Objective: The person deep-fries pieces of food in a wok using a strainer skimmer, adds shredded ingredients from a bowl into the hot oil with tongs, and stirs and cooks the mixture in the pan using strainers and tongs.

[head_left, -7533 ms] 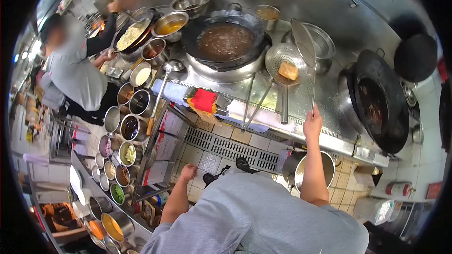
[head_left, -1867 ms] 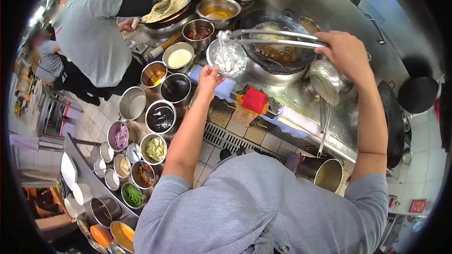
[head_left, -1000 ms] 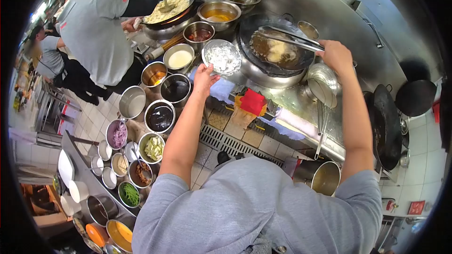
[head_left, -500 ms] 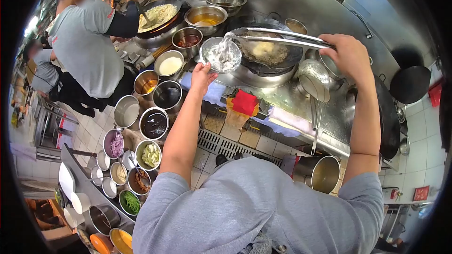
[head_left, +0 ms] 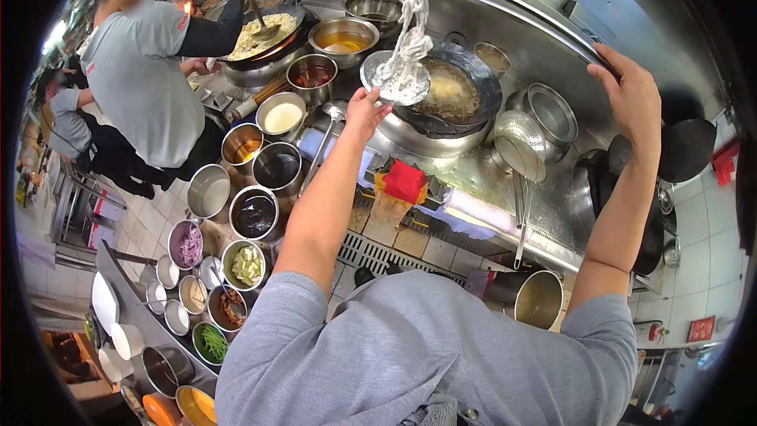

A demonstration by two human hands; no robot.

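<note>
My left hand [head_left: 367, 113] grips the rim of a small metal bowl [head_left: 375, 71], held at the near left edge of a black wok [head_left: 477, 63]. Raised at the right, my right hand [head_left: 631, 91] is closed on the handle end of long metal tongs [head_left: 520, 16]. From the tongs' tips hangs a stretched clump of white, batter-coated food [head_left: 414, 28], its lower end still in the bowl. Bubbling oil [head_left: 451, 96] with something pale in it fills the wok's bottom.
To the left stand several metal pots of sauces [head_left: 255, 213] and chopped vegetables [head_left: 246, 264]. A co-worker [head_left: 146, 71] stirs a wok of pale food [head_left: 264, 35] at the upper left. Strainers [head_left: 520, 138] rest right of my wok, and a red cloth [head_left: 404, 181] lies on the counter's front edge.
My right hand has lifted the tongs up and to the right, drawing the coated food out of the bowl in a long strand. My left hand has shifted the bowl right, toward the wok.
</note>
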